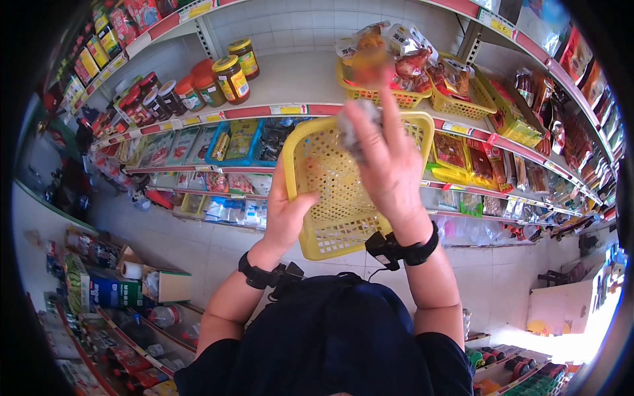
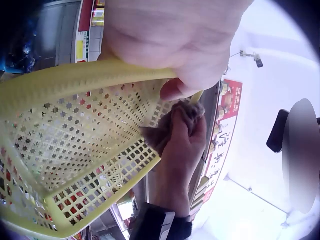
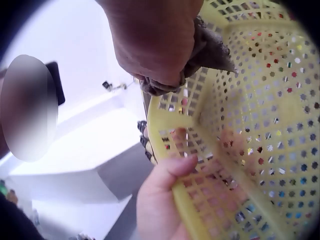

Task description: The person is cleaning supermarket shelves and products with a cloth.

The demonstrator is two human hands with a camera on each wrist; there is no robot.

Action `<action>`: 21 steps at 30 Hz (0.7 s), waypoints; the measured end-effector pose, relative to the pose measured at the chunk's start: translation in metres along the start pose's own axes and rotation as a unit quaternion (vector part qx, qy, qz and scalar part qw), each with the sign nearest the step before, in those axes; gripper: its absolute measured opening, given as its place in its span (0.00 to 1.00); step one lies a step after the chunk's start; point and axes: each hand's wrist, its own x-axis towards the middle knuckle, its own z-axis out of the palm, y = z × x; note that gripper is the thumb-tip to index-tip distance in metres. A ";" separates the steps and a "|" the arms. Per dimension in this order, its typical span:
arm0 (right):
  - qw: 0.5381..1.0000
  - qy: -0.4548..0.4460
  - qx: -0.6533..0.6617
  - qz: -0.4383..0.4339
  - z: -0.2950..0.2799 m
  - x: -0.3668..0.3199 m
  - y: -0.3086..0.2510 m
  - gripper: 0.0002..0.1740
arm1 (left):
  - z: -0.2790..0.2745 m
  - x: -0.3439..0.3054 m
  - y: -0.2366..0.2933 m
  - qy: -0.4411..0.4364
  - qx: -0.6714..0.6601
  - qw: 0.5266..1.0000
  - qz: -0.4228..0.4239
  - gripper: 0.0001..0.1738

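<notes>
A yellow perforated plastic basket [image 1: 330,178] is held up before the body, its open side tilted toward the head camera. At its left side the left hand [image 1: 284,218] grips the rim, thumb over the inner edge and fingers behind the outer wall. The right hand [image 1: 396,175] holds a crumpled grey-brown cloth [image 2: 162,131] at the basket's far right rim. In the right wrist view a loose corner of the cloth [image 3: 215,54] hangs over the basket's inside. Nothing lies in the basket; coloured goods show through its holes.
Shelves ahead carry jars [image 1: 231,79] at the left and bagged food in another yellow basket [image 1: 416,99] at the right. Blue trays [image 1: 241,158] stand on a lower shelf. Behind at the left are boxes [image 1: 109,294]. Tiled floor [image 1: 218,247] shows below.
</notes>
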 end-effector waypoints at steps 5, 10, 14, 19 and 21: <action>0.996 0.011 0.051 0.075 0.005 -0.004 0.008 0.37 | 0.000 0.005 -0.003 0.004 0.005 1.000 -0.029 0.46; 0.993 -0.008 0.115 0.020 0.004 0.008 -0.011 0.37 | -0.003 0.009 -0.002 -0.024 0.049 0.997 -0.054 0.43; 0.971 -0.122 0.197 -0.057 0.005 0.001 -0.043 0.34 | -0.008 0.009 -0.009 -0.062 0.367 0.927 0.050 0.38; 0.991 -0.033 0.129 0.029 0.003 0.013 -0.019 0.33 | 0.005 -0.002 -0.016 0.012 0.058 0.998 -0.015 0.34; 0.994 -0.005 0.089 0.069 -0.003 0.016 0.000 0.31 | 0.003 -0.003 -0.013 0.020 0.052 0.998 -0.017 0.34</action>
